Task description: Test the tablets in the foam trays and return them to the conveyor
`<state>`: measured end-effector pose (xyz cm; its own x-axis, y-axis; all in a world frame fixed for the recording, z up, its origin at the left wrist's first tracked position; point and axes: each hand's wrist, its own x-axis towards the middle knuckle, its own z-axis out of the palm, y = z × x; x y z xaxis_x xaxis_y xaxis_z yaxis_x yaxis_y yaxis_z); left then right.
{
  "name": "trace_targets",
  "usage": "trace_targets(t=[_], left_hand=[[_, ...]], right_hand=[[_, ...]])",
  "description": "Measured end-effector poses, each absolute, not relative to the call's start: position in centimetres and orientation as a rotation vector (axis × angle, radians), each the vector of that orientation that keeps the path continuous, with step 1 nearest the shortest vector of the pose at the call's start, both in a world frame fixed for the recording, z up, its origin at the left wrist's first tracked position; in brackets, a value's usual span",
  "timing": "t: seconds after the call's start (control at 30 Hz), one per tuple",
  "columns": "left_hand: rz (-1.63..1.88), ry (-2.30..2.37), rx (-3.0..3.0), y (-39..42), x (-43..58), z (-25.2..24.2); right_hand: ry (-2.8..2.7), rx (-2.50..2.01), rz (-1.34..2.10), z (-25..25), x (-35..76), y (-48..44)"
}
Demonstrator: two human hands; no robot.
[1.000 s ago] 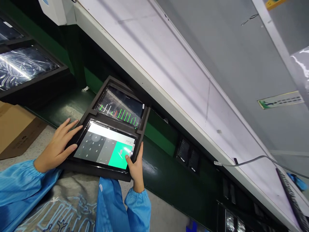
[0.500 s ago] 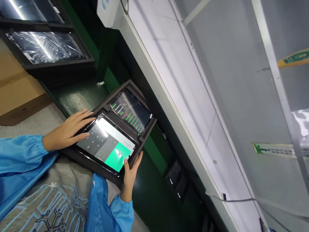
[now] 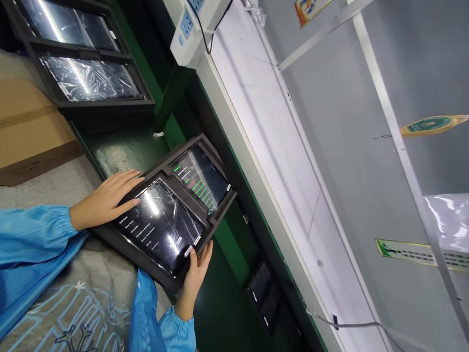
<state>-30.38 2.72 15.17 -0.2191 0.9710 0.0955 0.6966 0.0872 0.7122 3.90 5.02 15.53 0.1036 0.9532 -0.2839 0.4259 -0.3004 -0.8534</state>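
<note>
– Whole view tilts a little compared with half a second ago, and the near tablet (image 3: 161, 225) goes from a calculator to a dark text list. Left hand (image 3: 108, 200) and right hand (image 3: 196, 276) sit about the same.

– Cool, what's around the fingers, big stuff first?

– Green bench (image 3: 220, 303) runs on past the right fingers. Cardboard box (image 3: 32, 122) is well apart, behind the left knuckles. Then the black tray (image 3: 188, 198), right between both hands, with the near tablet in its closer slot, between the thumbs. Far tablet (image 3: 200, 181) is in the other slot, out past the left fingertips.

– And the fingers themselves?

– Left ones lie straight and nearly together over the tray's end, thumb split off across the tablet's edge; can't tell if it's pressing. Right thumb is on the tablet's corner with fingers down the outside wall, so it's pinching that end. Hidden fingertips, no clue. Smallest bit: white sticker (image 3: 197, 240) just beyond the right thumb tip.

– Awkward to handle?

– My guess: tray's light and squishy if it's foam, tablets are stiff, breakable and most of the weight. Shiny film looks slippery. I'd hold both end walls, thumbs off the glass.
</note>
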Motion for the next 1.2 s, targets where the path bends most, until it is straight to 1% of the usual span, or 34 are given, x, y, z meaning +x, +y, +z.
trace_targets(t=[0.33, 0.43, 0.53, 0.63, 0.73, 0.93, 1.2], left_hand=[[0.706, 1.943, 1.718, 2.1, -29.8, 14.7], [0.747, 1.944, 1.703, 2.2, -29.9, 14.8], [0.819, 1.912, 1.507, 2.1, -30.7, 15.1], [0.824, 1.978, 1.335, 1.6, -31.5, 15.2], [0.825, 2.000, 1.342, 1.1, -31.9, 14.9], [0.999, 1.878, 1.304, 0.8, -31.3, 15.0], [0.935, 1.860, 1.277, -0.2, -30.8, 14.4]], right_hand=[[-1.138, -1.776, 1.192, 16.8, 2.9, 4.7], [-1.156, -1.814, 1.186, 16.7, 3.0, 4.6], [-1.156, -1.830, 1.209, 16.5, 3.0, 4.5], [-1.162, -1.845, 1.253, 16.4, 3.0, 4.5], [-1.156, -1.854, 1.254, 16.5, 2.9, 4.5], [-1.292, -1.823, 1.138, 16.7, 3.1, 4.7], [-1.242, -1.835, 1.082, 17.0, 3.2, 4.4]])
